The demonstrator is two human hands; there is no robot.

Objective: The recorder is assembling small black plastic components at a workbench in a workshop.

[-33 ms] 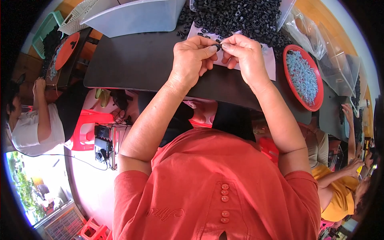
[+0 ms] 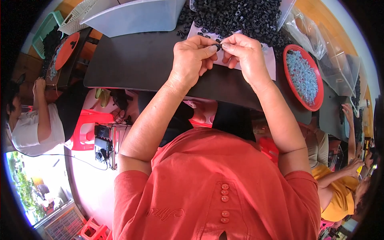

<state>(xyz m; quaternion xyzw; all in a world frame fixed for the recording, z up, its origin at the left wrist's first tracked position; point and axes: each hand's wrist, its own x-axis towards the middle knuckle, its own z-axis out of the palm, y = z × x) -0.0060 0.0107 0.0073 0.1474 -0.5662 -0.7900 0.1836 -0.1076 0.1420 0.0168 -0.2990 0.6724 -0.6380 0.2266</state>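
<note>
We're in a workshop: black parts (image 2: 240, 18) heaped beyond the table (image 2: 132, 60)'s middle, a red bowl (image 2: 316, 106) by its right edge, co-workers (image 2: 36, 130) either side.

Left: mint-green basket (image 2: 39, 36); red plastic stool (image 2: 94, 117), yellow-green shoes (image 2: 104, 98) near it; cabled dark device (image 2: 102, 145), possibly a camera.

A small black part (image 2: 218, 47) (its outline mostly hidden) is pinched above the table (image 2: 136, 60), in from its near edge.

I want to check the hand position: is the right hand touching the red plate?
Apart. The head view shows the white sheet and dark table between the right hand and the red plate.
</note>
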